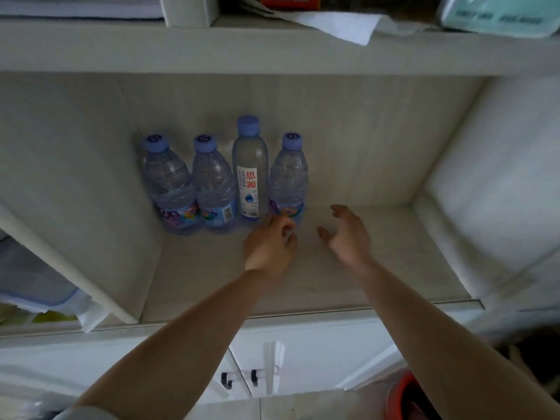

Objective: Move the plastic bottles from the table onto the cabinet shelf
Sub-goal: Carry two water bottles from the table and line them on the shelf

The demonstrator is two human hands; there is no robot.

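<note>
Several clear plastic bottles with blue caps stand upright in a row at the back of the cabinet shelf. The tallest bottle has a white label with red characters. The rightmost bottle stands beside it. My left hand is in front of that rightmost bottle's base, fingers curled, fingertips at or near its label; whether they touch is unclear. My right hand hovers over the shelf to the right of the bottles, fingers apart, holding nothing.
The shelf is bare to the right of the bottles, up to the side wall. An upper shelf carries boxes and white paper. Cabinet doors with dark handles are below. A red bucket sits at the lower right.
</note>
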